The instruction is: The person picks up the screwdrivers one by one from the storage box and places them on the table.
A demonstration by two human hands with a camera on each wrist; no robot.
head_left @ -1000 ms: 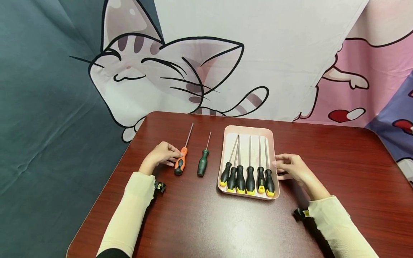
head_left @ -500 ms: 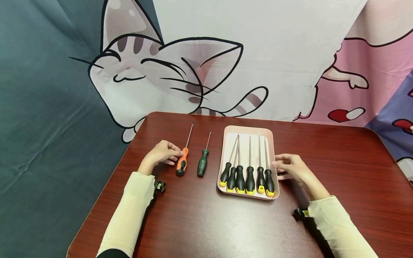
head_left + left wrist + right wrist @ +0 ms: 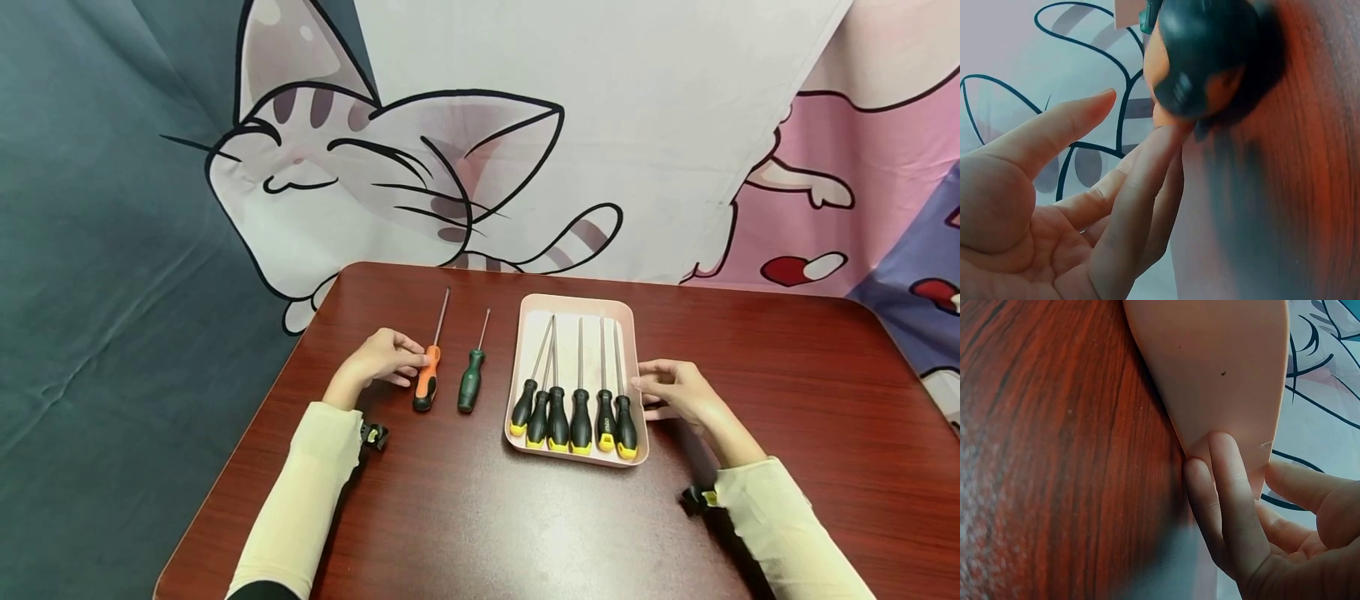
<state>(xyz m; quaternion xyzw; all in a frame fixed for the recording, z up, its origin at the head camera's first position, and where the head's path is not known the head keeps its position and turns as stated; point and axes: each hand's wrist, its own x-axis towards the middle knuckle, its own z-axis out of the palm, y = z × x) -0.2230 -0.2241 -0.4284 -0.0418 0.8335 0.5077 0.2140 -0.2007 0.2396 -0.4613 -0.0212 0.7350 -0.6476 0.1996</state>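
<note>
My left hand (image 3: 378,357) touches the orange-and-black handle of a screwdriver (image 3: 427,375) lying on the table. In the left wrist view its fingers (image 3: 1138,194) are extended against the handle, whose black end (image 3: 1207,53) is close to the camera; the thumb stands apart. To the right lies a smaller green screwdriver (image 3: 470,382). A pink tray (image 3: 577,301) holds several black-handled screwdrivers with yellow ends (image 3: 581,421), tips pointing away. At the tray's right side, my right hand (image 3: 684,392) rests extended fingers against the outer wall (image 3: 1222,394), thumb near the rim.
The reddish-brown wooden table (image 3: 450,517) ends at a curtain (image 3: 675,167) printed with cartoon cats behind it. A dark grey-green cloth (image 3: 127,292) hangs past the left edge. Each wrist wears a small black camera (image 3: 374,436).
The orange screwdriver has rolled slightly to the right, and the black patch on its handle has turned. My left hand has shifted a little right with it. The right hand and tray look unmoved.
</note>
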